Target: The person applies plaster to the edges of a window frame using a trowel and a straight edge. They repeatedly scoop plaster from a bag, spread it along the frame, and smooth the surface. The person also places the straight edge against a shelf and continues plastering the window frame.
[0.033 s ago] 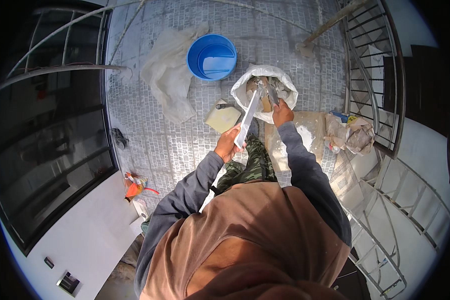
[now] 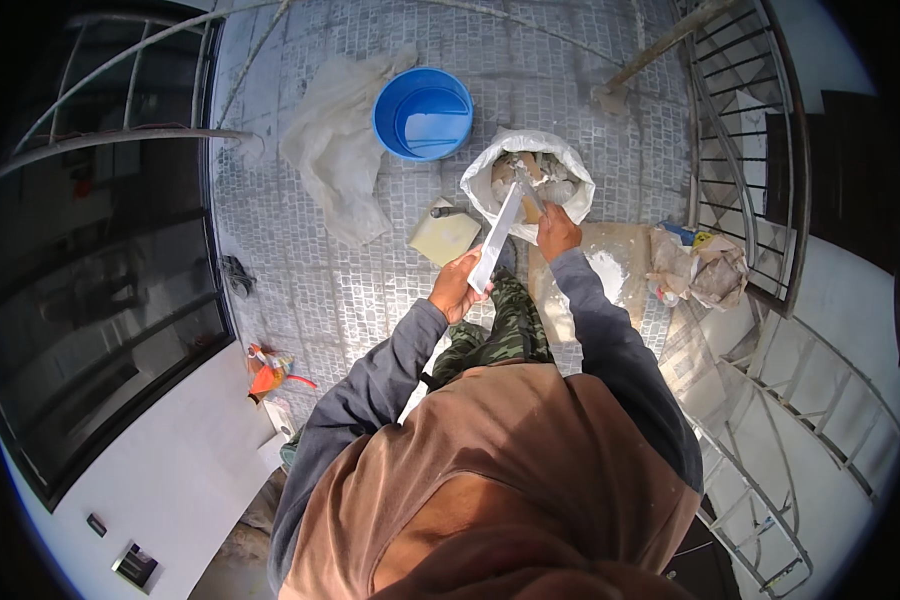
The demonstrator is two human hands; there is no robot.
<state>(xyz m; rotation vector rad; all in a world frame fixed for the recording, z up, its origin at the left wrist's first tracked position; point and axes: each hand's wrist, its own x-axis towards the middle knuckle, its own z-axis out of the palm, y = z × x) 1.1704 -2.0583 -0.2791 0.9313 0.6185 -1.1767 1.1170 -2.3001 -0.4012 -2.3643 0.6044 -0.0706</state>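
My left hand (image 2: 457,287) grips the lower end of a long, narrow white strip (image 2: 497,238), which slants up to the right. My right hand (image 2: 558,232) is closed round a grey flat-bladed tool (image 2: 532,192); its exact kind is hard to make out. The tool's blade crosses close to the strip's upper end, and I cannot tell whether they touch. Both are over the near side of an open white sack (image 2: 582,172) holding broken pale chunks and brown pieces. Beside the sack lies a pale yellow board (image 2: 440,240) with a dark handle (image 2: 448,211).
A blue tub (image 2: 381,125) with liquid stands beyond the board, next to a crumpled translucent sheet (image 2: 335,150). Right of my legs lies a dusty brown sheet (image 2: 570,300), then crumpled paper bags (image 2: 718,275). Metal scaffold frames (image 2: 770,520) and a railing line the right.
My right hand has shifted slightly left and toward me, bringing the tool's blade closer to the white strip's upper end. My left hand and the strip have barely moved.
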